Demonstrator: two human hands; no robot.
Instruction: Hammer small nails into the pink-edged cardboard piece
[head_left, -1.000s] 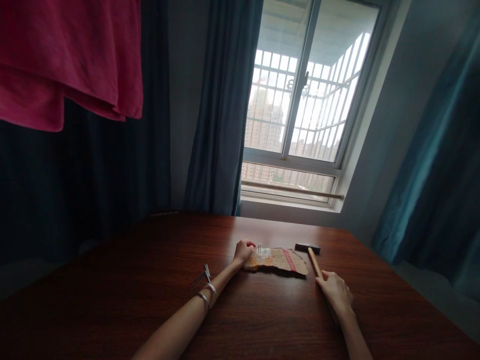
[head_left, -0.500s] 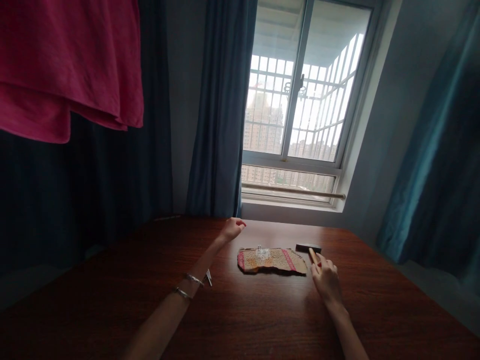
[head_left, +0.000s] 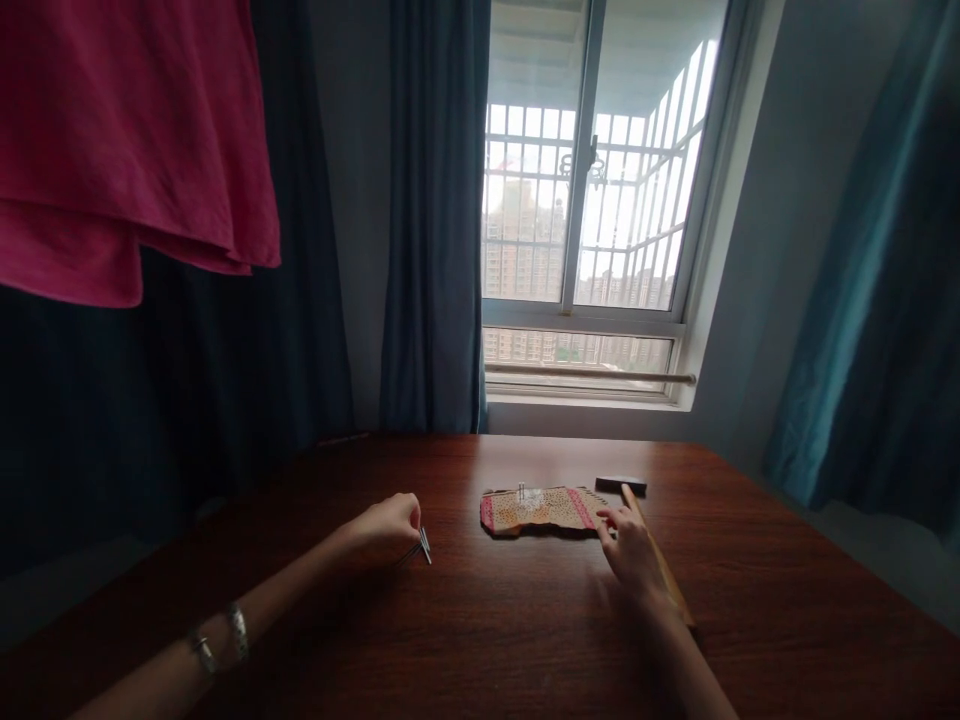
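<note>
My left hand (head_left: 396,520) is down at the table on the left, its fingers pinched at a few thin metal nails (head_left: 426,547); which of them it grips is partly hidden by the fingers. My right hand (head_left: 628,548) holds nothing, with its fingers loosely apart at the right end of a flat, rough-edged patterned board (head_left: 555,510). Two nails (head_left: 521,490) stand upright in the board, by a whitish patch. A hammer (head_left: 622,486) lies just right of the board; its wooden handle runs toward me, partly behind my right hand and forearm.
The brown wooden table (head_left: 480,640) reaches to the wall under a barred window (head_left: 585,315). Blue curtains (head_left: 435,250) hang on both sides. A pink cloth (head_left: 135,150) hangs at the upper left, above the table.
My left hand has moved left and down from behind the board to the loose nails. My right hand has let go of the hammer handle and shifted left toward the board.
</note>
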